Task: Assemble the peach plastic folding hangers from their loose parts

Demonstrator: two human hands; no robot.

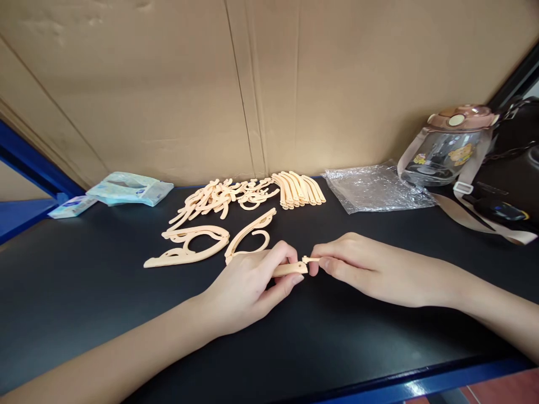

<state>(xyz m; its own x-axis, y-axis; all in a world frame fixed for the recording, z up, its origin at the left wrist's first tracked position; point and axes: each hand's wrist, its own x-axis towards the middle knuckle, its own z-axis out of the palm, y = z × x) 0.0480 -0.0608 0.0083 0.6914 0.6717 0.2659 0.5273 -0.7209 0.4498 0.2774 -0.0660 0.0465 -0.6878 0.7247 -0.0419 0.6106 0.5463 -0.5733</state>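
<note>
My left hand [248, 283] is closed around a beige plastic hanger arm [289, 269], whose end with a small hole sticks out to the right. Facing that end, my right hand [362, 269] pinches a thin beige piece with a small peg [310, 259]; most of it is hidden by the fingers. The peg is right beside the arm's end, and I cannot tell whether they touch. Just beyond my left hand lie a folding hanger [202, 255] and a second one with a curved hook [251, 229], partly covered by that hand.
Behind are a loose heap of beige hooks and small parts [214, 196] and a neat row of hanger arms [298, 189]. A tissue pack [130, 188] lies left. A clear plastic bag [374, 188], a strapped bottle [450, 151] and a dark bag [514, 163] occupy the right.
</note>
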